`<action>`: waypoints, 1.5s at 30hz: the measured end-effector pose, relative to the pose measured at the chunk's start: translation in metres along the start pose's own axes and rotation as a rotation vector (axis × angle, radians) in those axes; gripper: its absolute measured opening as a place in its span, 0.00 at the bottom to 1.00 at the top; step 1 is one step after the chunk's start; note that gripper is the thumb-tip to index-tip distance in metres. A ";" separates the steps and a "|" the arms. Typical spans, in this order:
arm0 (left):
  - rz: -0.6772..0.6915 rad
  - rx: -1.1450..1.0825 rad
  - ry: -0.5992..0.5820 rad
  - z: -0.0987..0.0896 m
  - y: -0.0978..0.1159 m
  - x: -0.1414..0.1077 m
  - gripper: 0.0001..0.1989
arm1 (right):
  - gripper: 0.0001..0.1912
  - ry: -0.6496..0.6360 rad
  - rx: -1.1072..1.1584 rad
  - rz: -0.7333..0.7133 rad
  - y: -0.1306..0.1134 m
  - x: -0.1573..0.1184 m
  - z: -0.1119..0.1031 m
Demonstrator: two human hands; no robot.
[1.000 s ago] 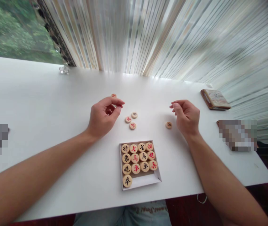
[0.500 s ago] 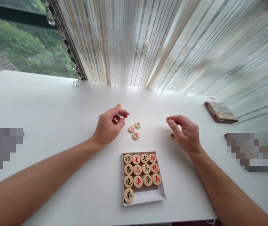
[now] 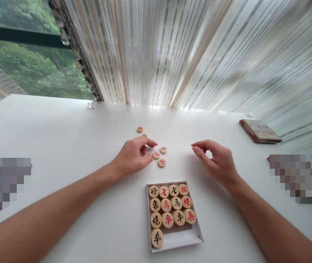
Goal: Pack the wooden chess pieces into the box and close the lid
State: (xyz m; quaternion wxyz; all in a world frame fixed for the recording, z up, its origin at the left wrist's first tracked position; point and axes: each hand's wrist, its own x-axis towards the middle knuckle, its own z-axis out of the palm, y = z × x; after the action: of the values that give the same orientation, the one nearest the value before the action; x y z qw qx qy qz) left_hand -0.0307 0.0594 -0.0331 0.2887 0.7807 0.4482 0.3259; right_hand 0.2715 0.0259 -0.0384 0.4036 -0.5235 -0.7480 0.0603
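Note:
My left hand point(image 3: 134, 155) rests low over the white table, thumb and forefinger apart, with nothing visible between them. Right by its fingertips lie three loose wooden Chinese chess pieces point(image 3: 156, 155), two with red characters and one dark. Behind the hand is a red-marked piece point(image 3: 140, 129), and a dark-marked piece point(image 3: 145, 135) is partly covered by the fingers. My right hand point(image 3: 216, 159) is further right, fingers curled and thumb tip close to the forefinger; whatever it may hold is hidden. Nearer me, a shallow white box point(image 3: 181, 239) holds rows of pieces, with one dark-marked piece point(image 3: 157, 238) alone in the front row.
A brown-edged box or book point(image 3: 260, 130) lies at the far right of the table point(image 3: 70, 138). Striped string curtains point(image 3: 156, 54) hang along the back edge. A clear crystal ornament point(image 3: 92, 105) sits near the window. Blurred patches cover both sides.
The view has tilted slightly up. My left hand has come nearer the three loose pieces, uncovering more behind it. The piece beside my right thumb no longer shows.

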 end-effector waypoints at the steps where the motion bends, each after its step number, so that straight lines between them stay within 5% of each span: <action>1: 0.021 0.030 -0.013 0.000 0.000 -0.001 0.16 | 0.07 -0.001 -0.003 0.002 0.000 0.000 0.000; 9: 0.158 0.117 -0.072 0.003 -0.002 -0.004 0.15 | 0.07 -0.017 0.010 0.016 0.000 0.000 0.000; 23: 0.195 0.072 -0.027 0.005 -0.005 -0.002 0.06 | 0.09 -0.020 0.091 0.049 -0.013 -0.004 0.003; 27: 0.260 0.055 0.101 0.005 -0.001 -0.005 0.08 | 0.14 -0.068 0.334 0.240 -0.036 0.004 0.011; 33: 0.344 0.025 0.315 0.006 0.003 -0.010 0.08 | 0.22 -0.350 0.809 0.454 -0.082 0.036 0.039; 36: 0.313 -0.007 0.352 0.007 0.003 -0.010 0.07 | 0.21 -0.324 0.903 0.520 -0.087 0.043 0.054; 40: 0.226 -0.083 0.319 0.007 0.004 -0.009 0.08 | 0.20 -0.288 0.946 0.543 -0.083 0.043 0.062; 45: 0.118 -0.364 0.139 0.005 0.007 -0.008 0.10 | 0.17 -0.284 0.977 0.495 -0.079 0.041 0.059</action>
State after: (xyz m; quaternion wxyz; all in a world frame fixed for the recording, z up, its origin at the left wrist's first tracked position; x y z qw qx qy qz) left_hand -0.0263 0.0488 -0.0323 0.3739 0.7161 0.3544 0.4710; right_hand 0.1684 0.0442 -0.0153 0.4681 -0.4222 -0.5353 0.5622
